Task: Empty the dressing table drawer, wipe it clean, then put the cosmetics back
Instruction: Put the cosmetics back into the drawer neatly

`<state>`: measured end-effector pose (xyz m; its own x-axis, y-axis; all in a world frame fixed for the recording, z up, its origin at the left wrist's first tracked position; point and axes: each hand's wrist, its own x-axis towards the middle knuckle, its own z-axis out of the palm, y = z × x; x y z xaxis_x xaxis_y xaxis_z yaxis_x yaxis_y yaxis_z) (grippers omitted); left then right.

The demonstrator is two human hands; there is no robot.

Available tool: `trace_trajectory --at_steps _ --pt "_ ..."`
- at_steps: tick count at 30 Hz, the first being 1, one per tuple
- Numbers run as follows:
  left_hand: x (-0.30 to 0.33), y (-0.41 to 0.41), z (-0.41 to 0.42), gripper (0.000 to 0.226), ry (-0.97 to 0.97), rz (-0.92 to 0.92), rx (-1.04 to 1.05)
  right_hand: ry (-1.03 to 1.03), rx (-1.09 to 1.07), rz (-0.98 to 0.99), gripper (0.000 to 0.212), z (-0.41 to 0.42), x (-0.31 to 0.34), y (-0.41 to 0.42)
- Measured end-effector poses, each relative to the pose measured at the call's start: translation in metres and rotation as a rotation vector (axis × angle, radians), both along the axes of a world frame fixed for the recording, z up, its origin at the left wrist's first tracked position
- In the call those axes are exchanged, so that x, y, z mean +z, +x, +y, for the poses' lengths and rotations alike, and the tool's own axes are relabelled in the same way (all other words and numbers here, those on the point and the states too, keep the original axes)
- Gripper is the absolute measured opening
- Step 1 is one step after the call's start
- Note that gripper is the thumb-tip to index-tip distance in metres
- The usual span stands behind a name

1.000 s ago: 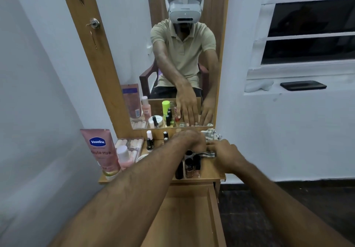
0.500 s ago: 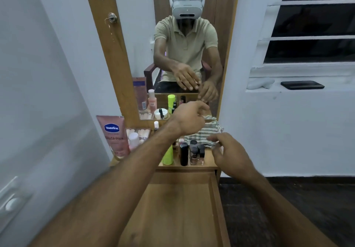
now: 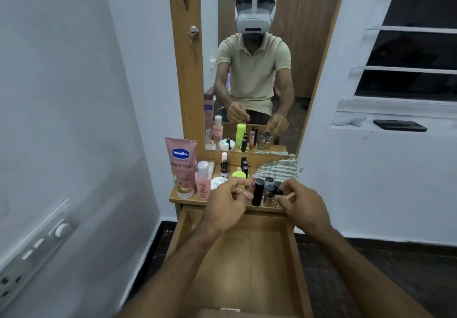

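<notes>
Now | left hand (image 3: 226,205) curled, holding nothing | right hand (image 3: 300,204) pinches small bottle (image 3: 269,194) at its 10 o'clock | drawer (image 3: 291,256) open

Home bedroom corner, mirrored dressing table (image 3: 222,197), cosmetics, barred window (image 3: 408,35)

pink Vaseline tube (image 3: 181,166): 1, far left of left hand (image 3: 226,206) | pink pump bottle (image 3: 203,181): 1, just left of it | white jar (image 3: 218,183): 1 | lime bottle (image 3: 239,175): 1, behind its fingers | black tube (image 3: 258,192): 1, between hands | striped cloth (image 3: 279,169): 1, beyond right hand (image 3: 303,205) | open drawer (image 3: 295,256): 1, below both
</notes>
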<state>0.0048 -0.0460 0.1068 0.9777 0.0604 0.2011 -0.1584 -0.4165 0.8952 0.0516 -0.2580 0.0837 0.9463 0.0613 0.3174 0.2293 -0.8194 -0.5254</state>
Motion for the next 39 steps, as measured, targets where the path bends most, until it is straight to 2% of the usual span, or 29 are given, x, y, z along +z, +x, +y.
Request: trace_trajectory --at_steps 5,8,13,17,21,28,35,39 --pt "-0.029 -0.017 -0.003 0.027 -0.032 0.047 -0.022 0.108 -0.039 0.040 0.015 -0.002 0.005 -0.012" --pt "-0.051 -0.029 -0.012 0.022 -0.027 0.093 -0.037 0.154 0.020 0.092 0.021 -0.005 0.005 -0.027" --pt "-0.075 -0.046 -0.026 0.043 0.133 0.130 -0.098 0.073 0.216 0.208 0.031 0.004 -0.008 -0.054" --pt "-0.086 -0.059 -0.029 0.023 0.268 0.126 -0.106 0.059 0.262 0.277 0.028 0.007 -0.018 -0.064" --pt "-0.095 -0.065 -0.029 0.021 0.372 0.104 -0.052 0.068 0.290 0.328 0.021 0.006 -0.022 -0.067" --pt "-0.096 -0.064 -0.031 0.024 0.536 0.029 -0.020 0.025 0.268 0.298 0.016 0.009 -0.029 -0.066" --pt "-0.100 -0.063 -0.032 0.027 0.534 0.027 -0.047 -0.102 0.278 0.326 0.016 0.006 -0.028 -0.067" --pt "-0.104 -0.061 -0.033 0.038 0.639 0.054 -0.080 -0.326 0.254 0.316 0.015 -0.001 -0.027 -0.071"
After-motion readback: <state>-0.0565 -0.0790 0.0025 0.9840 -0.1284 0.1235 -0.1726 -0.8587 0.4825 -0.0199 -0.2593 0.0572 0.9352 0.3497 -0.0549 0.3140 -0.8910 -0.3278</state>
